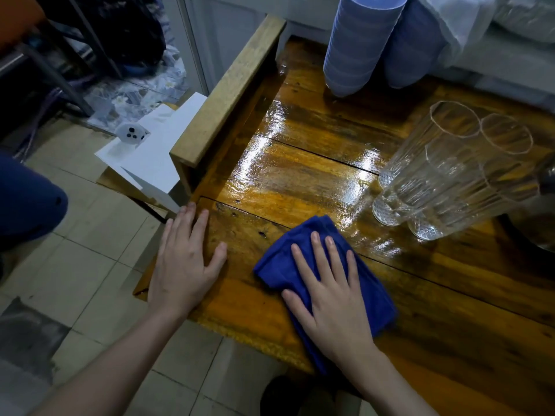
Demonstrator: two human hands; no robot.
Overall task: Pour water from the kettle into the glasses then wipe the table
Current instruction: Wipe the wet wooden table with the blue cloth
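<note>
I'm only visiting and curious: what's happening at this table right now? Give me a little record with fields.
Left hand: flat on the table's near-left corner, holding nothing
Right hand: spread flat, pressing on the cloth
Cloth: blue, folded, lying on the table
Table: wooden, shiny and wet beyond the cloth
Glasses: clear, clustered upright at the right
Bowls: two blue stacks at the far edge

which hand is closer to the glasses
Right. The right hand lies flat on the blue cloth, just short of the glasses. The left hand rests at the table edge, further to the left.
</note>
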